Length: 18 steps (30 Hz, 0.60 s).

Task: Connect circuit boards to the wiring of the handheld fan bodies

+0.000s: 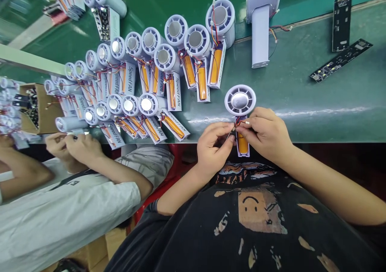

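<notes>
A handheld fan (240, 99) with a round pale-lilac head and an open handle stands at the bench edge in front of me. In its handle an orange battery cell (242, 143) shows, with red and dark wires (239, 121) above it. My left hand (214, 145) is closed in a pinch at the handle's left side, on a thin circuit board seen nearly edge-on. From the right, my right hand (267, 133) pinches the wires over the handle, with a small white plug sticking out by the fingers. The fingertips hide part of the wiring.
Several open fans with orange cells (202, 83) fill the bench to the left. Ahead stands another fan (260, 34), back turned. Two black circuit boards (341, 24) lie at the right. On the left, a co-worker's hands (83, 147) work near a cardboard box (50, 107).
</notes>
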Available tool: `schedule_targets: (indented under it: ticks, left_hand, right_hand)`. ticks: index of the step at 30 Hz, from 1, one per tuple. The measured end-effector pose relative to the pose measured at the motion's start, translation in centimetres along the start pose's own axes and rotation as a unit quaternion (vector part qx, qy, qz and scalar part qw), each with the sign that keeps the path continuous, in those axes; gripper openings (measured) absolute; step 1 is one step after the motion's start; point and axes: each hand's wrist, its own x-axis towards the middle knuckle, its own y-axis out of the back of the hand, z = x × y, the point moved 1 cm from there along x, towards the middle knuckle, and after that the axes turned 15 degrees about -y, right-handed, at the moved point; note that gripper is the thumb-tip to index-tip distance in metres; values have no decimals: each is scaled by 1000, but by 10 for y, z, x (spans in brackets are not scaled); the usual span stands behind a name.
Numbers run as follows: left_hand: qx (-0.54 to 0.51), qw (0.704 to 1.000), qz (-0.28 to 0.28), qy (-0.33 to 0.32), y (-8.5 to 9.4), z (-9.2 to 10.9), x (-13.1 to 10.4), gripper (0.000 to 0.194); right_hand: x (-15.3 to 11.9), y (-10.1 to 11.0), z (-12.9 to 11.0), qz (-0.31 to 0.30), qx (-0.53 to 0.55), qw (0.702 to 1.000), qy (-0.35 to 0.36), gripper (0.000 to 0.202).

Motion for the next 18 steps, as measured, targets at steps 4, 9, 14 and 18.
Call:
schedule_targets:
  ticks: [4, 9, 14, 18]
  left_hand:
    - [-57, 998, 4, 34, 0, -1, 2, 22]
    - [-115, 988, -8, 103, 1, 0, 6, 25]
    - [-95, 989, -40, 103, 3, 0, 6, 27]
    - [-98, 986, -61, 120, 5, 0, 6, 26]
  right_hand:
    - [0, 0, 0, 1, 22, 1000, -15, 14]
    - [0, 7, -6, 79, 81, 993, -28, 8]
    - [5, 12, -9, -4, 107, 993, -49, 11]
    - [9, 16, -3, -14, 261, 949, -177, 12]
